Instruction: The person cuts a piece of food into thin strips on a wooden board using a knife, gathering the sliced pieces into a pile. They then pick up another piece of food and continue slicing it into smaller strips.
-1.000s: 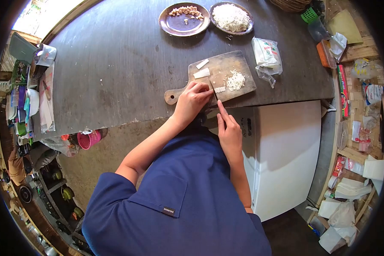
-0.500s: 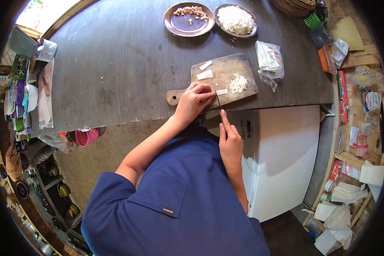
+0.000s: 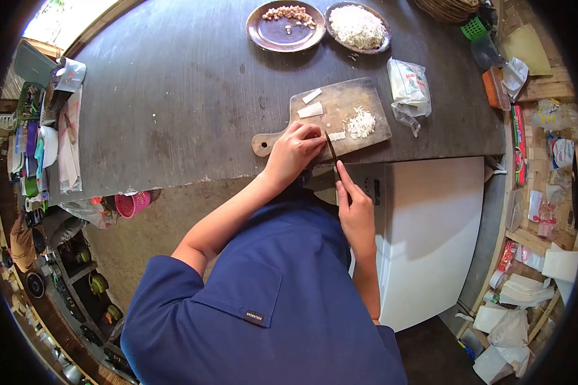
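Observation:
A wooden cutting board (image 3: 340, 96) lies at the table's near edge, its handle to the left. With curled fingers my left hand (image 3: 294, 151) presses a white food piece (image 3: 337, 136) down on the board; part of it is hidden under the fingertips. My right hand (image 3: 355, 208) grips a knife (image 3: 331, 151), its dark narrow blade at the end of that piece, beside my left fingertips. To the right sits a small heap of thin white strips (image 3: 361, 122). Two uncut white pieces (image 3: 311, 110) rest toward the board's upper left.
Behind the board stand a plate (image 3: 282, 42) with small brown chunks and a plate heaped with white shreds (image 3: 358, 27). A plastic bag (image 3: 409, 86) lies right of the board. Below the table's edge is a white cabinet-like box (image 3: 430, 224); a pink basket (image 3: 133, 204) sits lower left.
My right hand has shifted slightly right and down, with the knife at a changed angle. My left hand stays on the white piece. The whole view has shifted slightly.

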Demonstrator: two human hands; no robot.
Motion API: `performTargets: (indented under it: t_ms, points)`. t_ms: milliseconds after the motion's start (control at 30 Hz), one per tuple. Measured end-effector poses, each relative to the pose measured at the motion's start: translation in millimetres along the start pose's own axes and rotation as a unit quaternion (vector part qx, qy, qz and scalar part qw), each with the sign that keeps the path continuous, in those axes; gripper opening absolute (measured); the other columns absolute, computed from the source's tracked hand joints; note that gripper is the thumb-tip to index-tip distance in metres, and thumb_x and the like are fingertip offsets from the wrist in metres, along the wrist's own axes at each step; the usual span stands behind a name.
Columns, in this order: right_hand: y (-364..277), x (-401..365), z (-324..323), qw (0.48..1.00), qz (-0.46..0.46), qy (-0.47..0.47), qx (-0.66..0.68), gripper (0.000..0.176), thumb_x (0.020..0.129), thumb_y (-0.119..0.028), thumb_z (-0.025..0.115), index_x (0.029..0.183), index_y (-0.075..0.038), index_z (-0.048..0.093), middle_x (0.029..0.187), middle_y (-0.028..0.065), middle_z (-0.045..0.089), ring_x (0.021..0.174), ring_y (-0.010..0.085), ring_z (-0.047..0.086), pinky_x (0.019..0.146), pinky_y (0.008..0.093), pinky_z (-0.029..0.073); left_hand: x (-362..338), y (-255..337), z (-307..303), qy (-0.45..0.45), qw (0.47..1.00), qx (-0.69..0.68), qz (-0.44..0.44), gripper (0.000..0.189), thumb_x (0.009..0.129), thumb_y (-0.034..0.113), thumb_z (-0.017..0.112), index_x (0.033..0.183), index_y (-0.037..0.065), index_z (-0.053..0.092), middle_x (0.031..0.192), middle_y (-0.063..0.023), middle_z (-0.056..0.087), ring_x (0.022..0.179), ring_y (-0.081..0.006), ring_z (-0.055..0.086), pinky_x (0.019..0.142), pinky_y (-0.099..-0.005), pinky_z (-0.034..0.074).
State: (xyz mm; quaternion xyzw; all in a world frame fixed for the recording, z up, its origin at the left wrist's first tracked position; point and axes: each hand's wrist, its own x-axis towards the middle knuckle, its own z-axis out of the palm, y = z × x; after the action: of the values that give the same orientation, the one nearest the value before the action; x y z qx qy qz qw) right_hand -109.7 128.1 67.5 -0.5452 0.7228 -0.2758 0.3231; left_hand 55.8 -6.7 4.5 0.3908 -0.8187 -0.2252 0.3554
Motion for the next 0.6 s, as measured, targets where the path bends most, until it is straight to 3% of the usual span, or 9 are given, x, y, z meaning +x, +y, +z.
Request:
performTargets:
  t_ms: [100,167,600]
  points:
    - [-13.9,9.7,-14.8,0.997,0.052,-0.054,-0.009,0.046,0.112,-0.025,0.056,0.158,-0.03,0.056,0.091,0.0213,0.069,0.084,0.041,0.07,0.079,0.0494,0.055,-1.7,2.0,1.1,-0.003,1.0,0.018,0.008,0.019,0.086,0.009,0.082,0.104,0.008,0.083,0.107,-0.0034,0.073,0.1,-0.0258,0.068,0.088,-0.0382,0.059]
    - [-10.0,6.1,-14.3,0.999,0.021,-0.034,-0.016,0.045,0.112,-0.026,0.055,0.157,-0.031,0.056,0.093,0.0225,0.069,0.088,0.0422,0.07,0.079,0.0494,0.055,-0.9,2.0,-0.2,-0.006,0.999,0.031,0.016,0.019,0.085,0.009,0.082,0.104,0.008,0.083,0.107,-0.0032,0.073,0.1,-0.0259,0.068,0.088,-0.0382,0.059]
    - [-2.9,-16.3,-8.8,0.998,0.003,0.016,-0.057,0.048,0.11,-0.022,0.06,0.156,-0.035,0.058,0.08,0.015,0.06,0.071,0.0348,0.064,0.071,0.0482,0.053,-8.6,-0.3,8.0,0.046,0.998,-0.021,-0.022,0.016,0.086,0.008,0.083,0.101,0.006,0.083,0.108,-0.0051,0.076,0.103,-0.0262,0.069,0.09,-0.0385,0.058]
